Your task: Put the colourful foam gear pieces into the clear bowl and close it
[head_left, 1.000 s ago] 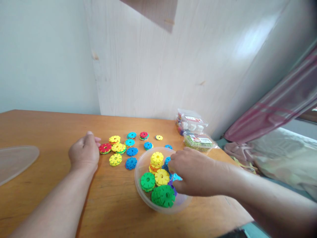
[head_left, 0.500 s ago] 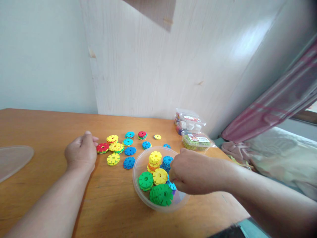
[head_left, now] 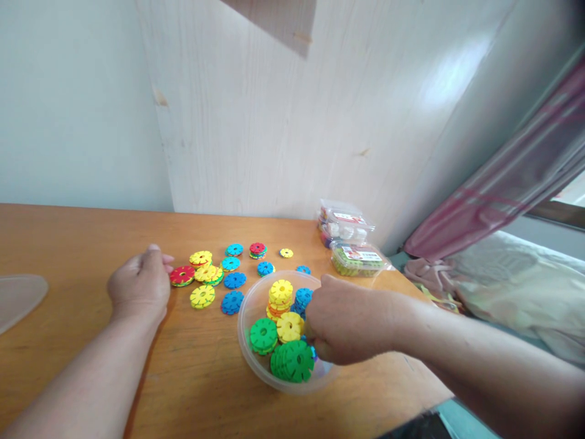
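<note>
The right hand dips into the clear bowl, fingers curled down among the stacked discs (whether it pinches one I cannot tell). The left hand rests loosely fisted on the table, just left of the loose discs lying beyond the bowl. Plenty of discs sit in both places, so the job looks roughly midway.

The right hand sinks deeper into the clear bowl than a second ago, its fingers now curled down among the discs and covering the blue discs more. The whole view drifts a little, so the table's things sit further left.
</note>
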The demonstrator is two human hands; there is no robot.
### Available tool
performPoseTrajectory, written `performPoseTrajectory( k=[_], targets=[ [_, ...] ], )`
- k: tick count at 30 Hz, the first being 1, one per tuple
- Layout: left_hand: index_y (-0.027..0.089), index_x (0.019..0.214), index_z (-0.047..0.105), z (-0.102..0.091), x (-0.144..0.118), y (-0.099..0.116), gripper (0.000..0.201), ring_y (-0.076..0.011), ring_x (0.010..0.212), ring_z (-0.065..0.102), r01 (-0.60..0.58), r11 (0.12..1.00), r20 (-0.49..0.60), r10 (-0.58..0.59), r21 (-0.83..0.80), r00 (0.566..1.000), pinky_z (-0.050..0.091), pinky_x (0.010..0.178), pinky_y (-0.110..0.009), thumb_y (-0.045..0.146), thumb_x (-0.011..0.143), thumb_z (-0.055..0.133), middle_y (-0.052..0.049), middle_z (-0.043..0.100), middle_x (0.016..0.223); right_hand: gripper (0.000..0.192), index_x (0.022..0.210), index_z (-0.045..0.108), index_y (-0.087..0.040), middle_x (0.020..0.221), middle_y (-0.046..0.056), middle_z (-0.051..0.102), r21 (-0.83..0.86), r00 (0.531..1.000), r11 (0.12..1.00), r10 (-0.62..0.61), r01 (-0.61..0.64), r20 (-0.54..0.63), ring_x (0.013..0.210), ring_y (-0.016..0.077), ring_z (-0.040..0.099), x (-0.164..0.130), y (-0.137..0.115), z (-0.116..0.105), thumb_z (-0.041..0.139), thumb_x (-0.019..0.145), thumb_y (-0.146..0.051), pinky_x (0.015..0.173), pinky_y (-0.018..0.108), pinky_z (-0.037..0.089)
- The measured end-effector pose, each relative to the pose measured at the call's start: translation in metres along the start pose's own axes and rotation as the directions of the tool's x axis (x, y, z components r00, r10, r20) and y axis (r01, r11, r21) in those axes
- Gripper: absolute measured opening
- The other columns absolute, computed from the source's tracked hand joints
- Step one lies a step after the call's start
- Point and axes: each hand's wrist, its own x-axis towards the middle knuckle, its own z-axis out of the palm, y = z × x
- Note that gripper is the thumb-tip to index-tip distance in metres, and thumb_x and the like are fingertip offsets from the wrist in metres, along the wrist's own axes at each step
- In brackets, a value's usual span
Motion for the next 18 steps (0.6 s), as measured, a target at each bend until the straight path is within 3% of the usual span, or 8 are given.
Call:
performPoseTrajectory(
  k=[4,11,18],
  targets=[
    [0.012,0.078,0.071,-0.0007,-0.0005,0.0004,0.034,-0.0157,0.058,0.054,0.000,1.000,0.008,-0.001,0.009,1.000,0.044,0.058,-0.028,0.037,0.084,0.050,-0.002,0.062,0.061,0.013,0.079,0.074,-0.020,0.084,0.006,0.074,0.020,0.999,1.000,-0.013,0.013,-0.035,0.073,0.0191,0.059,0.0005,0.0011,0.0018,0.062,0.079,-0.026,0.060,0.033,0.031],
    [0.014,0.076,0.072,0.0021,0.0056,-0.0069,0.035,-0.0152,0.056,0.056,0.003,1.000,-0.002,-0.003,0.003,1.000,0.042,0.056,-0.026,0.042,0.083,0.052,-0.001,0.062,0.060,0.026,0.078,0.076,-0.018,0.076,0.008,0.073,-0.005,1.000,1.000,0.002,-0.002,-0.023,0.061,0.0165,0.057,-0.0038,0.0037,0.0007,0.053,0.085,-0.028,0.060,0.033,0.031],
    [0.015,0.075,0.071,0.0015,0.0042,-0.0047,0.032,-0.0150,0.057,0.056,0.008,1.000,0.007,-0.008,-0.004,1.000,0.042,0.057,-0.026,0.040,0.081,0.052,-0.001,0.062,0.061,0.024,0.082,0.076,-0.018,0.078,0.007,0.074,0.002,0.999,1.000,0.019,-0.019,-0.026,0.061,0.0157,0.057,-0.0039,0.0038,-0.0015,0.053,0.085,-0.026,0.057,0.031,0.029]
  ],
)
